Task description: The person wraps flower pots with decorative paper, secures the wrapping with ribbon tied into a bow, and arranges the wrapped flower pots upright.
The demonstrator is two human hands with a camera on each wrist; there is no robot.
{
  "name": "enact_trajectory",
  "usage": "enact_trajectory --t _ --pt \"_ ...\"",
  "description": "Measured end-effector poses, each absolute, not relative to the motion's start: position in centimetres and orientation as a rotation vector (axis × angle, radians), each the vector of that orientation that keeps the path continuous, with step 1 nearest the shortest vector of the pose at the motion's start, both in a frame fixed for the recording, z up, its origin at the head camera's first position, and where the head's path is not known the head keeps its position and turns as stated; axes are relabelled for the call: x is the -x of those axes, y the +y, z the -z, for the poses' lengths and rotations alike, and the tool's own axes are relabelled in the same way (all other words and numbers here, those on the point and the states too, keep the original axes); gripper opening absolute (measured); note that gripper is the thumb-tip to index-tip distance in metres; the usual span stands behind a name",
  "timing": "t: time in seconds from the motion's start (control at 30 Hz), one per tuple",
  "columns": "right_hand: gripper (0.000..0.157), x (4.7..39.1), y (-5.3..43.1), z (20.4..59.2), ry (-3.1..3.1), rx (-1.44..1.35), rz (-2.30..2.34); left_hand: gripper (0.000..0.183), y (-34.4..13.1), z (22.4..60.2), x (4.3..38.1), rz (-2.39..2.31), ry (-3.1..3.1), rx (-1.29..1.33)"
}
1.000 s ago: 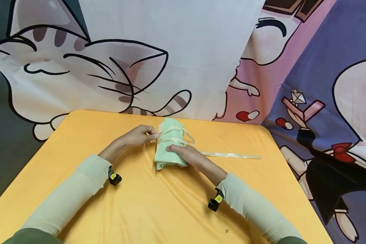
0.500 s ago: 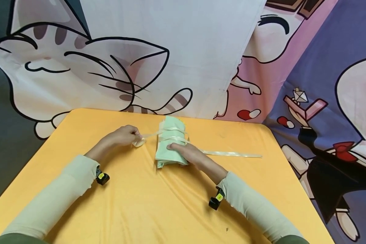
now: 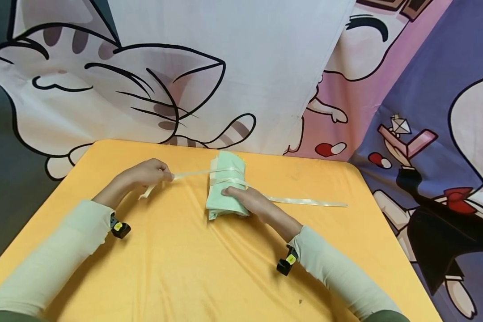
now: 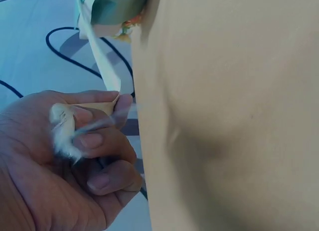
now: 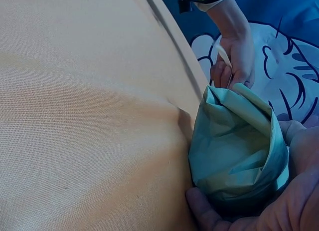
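A mint-green wrapped bundle [image 3: 224, 200] lies on the yellow table, its folded paper end [image 5: 234, 146] facing the right wrist camera. Pale cream ribbon [image 3: 229, 180] crosses it in two bands. My right hand [image 3: 251, 203] grips the bundle's near right side, thumb on top and fingers around the side. Left of the bundle, my left hand [image 3: 149, 173] pinches the ribbon between thumb and fingertips, and the stretch [image 4: 102, 61] running to the bundle is drawn straight. A loose ribbon end [image 4: 65, 133] hangs by the curled fingers in the left wrist view.
Another ribbon tail [image 3: 310, 202] lies flat across the table to the right of the bundle. The yellow tablecloth [image 3: 209, 277] has creases near the bundle. Behind the table hangs a cloth printed with a cartoon cat [image 3: 104, 98], and a blue-purple printed cloth [image 3: 422, 147] hangs at the right.
My left hand has moved left, away from the bundle, pulling the ribbon out with it. The loop standing off the bundle's right side has drawn flat. My right hand keeps its hold.
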State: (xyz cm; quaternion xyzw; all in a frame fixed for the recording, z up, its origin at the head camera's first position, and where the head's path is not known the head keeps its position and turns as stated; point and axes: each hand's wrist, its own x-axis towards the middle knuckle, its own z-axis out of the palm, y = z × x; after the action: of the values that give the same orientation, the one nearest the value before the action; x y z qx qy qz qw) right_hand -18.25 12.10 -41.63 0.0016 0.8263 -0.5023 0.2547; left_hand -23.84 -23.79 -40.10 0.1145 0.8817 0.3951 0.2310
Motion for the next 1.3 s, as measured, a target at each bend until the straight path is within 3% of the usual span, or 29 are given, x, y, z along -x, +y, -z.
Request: enact_trajectory --t 0.2,0.47,0.83,1.3 --pt "0.065 18.2 12.2 41.6 2.244 -0.014 1.361 0.026 -24.6 39.9 24.2 -1.025 2.331 -0.350" --pt "0.053 18.4 12.2 41.6 2.227 -0.007 1.385 0.028 -25.0 39.3 23.8 -0.957 2.203 -0.490" --pt "0.051 18.4 12.2 41.5 2.227 -0.007 1.365 0.025 -25.0 39.7 23.9 -0.911 2.006 -0.621" --pt "0.056 18.4 12.2 41.6 2.236 -0.008 1.354 0.022 -24.2 41.5 24.5 -0.887 2.474 -0.559"
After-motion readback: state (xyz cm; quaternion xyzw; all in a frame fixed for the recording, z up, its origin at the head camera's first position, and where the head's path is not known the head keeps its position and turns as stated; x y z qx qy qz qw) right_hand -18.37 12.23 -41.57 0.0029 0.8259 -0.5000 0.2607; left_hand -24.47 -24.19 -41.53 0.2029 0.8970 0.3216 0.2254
